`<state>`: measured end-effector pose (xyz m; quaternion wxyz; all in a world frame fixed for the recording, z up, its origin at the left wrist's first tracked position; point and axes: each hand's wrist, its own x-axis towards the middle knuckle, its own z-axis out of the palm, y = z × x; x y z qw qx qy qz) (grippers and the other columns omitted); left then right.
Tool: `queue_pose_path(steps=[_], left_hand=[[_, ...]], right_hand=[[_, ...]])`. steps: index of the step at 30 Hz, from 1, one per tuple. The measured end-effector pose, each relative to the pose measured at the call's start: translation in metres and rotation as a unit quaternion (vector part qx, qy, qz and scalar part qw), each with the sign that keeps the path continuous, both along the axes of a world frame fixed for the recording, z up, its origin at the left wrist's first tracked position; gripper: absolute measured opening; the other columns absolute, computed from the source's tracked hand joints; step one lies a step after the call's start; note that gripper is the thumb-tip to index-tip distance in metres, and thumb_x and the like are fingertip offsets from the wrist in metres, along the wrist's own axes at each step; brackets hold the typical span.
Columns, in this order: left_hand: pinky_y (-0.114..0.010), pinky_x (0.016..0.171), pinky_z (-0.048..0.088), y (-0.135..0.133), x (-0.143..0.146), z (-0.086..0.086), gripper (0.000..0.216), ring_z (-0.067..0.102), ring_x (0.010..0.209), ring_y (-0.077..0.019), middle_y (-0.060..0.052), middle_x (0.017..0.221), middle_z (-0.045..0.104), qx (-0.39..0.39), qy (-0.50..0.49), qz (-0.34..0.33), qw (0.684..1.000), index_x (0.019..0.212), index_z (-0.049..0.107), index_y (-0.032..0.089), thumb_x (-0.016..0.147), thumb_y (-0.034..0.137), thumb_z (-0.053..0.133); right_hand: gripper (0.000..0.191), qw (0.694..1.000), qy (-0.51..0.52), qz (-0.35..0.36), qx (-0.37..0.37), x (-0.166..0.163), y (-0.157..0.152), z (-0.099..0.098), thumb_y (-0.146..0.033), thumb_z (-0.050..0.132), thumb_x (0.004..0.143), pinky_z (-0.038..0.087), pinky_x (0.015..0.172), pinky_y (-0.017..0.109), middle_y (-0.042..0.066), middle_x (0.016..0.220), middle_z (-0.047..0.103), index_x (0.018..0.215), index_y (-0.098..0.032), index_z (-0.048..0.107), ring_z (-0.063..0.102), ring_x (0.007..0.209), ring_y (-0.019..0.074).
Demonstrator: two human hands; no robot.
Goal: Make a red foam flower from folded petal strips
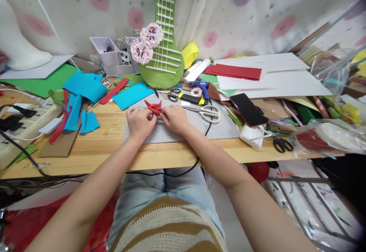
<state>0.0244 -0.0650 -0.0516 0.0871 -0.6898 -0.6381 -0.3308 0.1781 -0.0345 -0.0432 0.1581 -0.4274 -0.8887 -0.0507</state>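
Note:
Between my two hands is a small red paper piece (154, 108) with pointed tips, perhaps crepe paper. My left hand (140, 120) pinches it from the left with closed fingers. From the right, the fingertips of my right hand (175, 117) are closed on its lower edge. Both hands rest over a grey cutting mat (154, 135). Just right of my right hand lie scissors with pale handles (210, 113). A yellow and black utility knife (193, 99) and a blue glue gun (201, 88) lie beyond them.
A green guitar-shaped piece (162, 69) stands behind the mat. Blue crepe paper (84, 86) and a power strip (42, 124) are at left. On the right are a phone (248, 109), black scissors (282, 144) and white boards (286, 80). A black cable (197, 163) hangs along the front edge.

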Motion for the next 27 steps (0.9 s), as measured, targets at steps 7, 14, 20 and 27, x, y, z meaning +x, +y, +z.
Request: queue_pose_path(steps=[7,14,20,27], left_hand=[[-0.042,0.085,0.033,-0.001,-0.006,-0.002,0.016,0.058,0.071,-0.0209,0.0,0.061,0.066,0.019,-0.007,-0.006,1.0,0.059,0.06,0.023,0.073,0.029,0.057],[-0.043,0.087,0.032,0.0,-0.008,-0.001,0.016,0.058,0.07,-0.0207,0.0,0.057,0.063,0.013,-0.033,0.001,0.999,0.06,0.059,0.023,0.072,0.031,0.056],[-0.041,0.082,0.035,-0.003,-0.018,0.003,0.014,0.057,0.076,-0.0216,-0.002,0.072,0.061,0.021,-0.069,0.036,0.997,0.076,0.053,0.021,0.067,0.03,0.059],[-0.041,0.084,0.037,-0.003,-0.025,0.001,0.025,0.055,0.088,-0.0246,-0.005,0.086,0.059,0.026,-0.095,0.042,0.994,0.092,0.048,0.021,0.069,0.025,0.057]], right_hand=[[0.036,1.0,-0.012,-0.004,-0.013,0.005,-0.004,0.007,-0.036,0.032,0.096,0.025,0.07,0.031,0.01,0.087,0.068,0.093,-0.014,0.06,0.053,0.081,0.0202],[0.036,0.999,-0.024,-0.016,-0.035,0.006,-0.005,0.008,-0.034,0.032,0.095,0.027,0.07,0.031,0.011,0.085,0.068,0.095,-0.014,0.063,0.057,0.078,0.0196],[0.038,0.998,-0.03,0.011,-0.049,0.013,-0.007,0.019,-0.037,0.035,0.095,0.029,0.07,0.03,0.01,0.086,0.068,0.093,-0.015,0.065,0.057,0.077,0.0183],[0.027,0.995,-0.042,0.03,-0.08,0.036,-0.004,0.03,-0.033,0.045,0.09,0.026,0.062,0.028,0.006,0.077,0.066,0.088,-0.018,0.067,0.054,0.07,0.0154]])
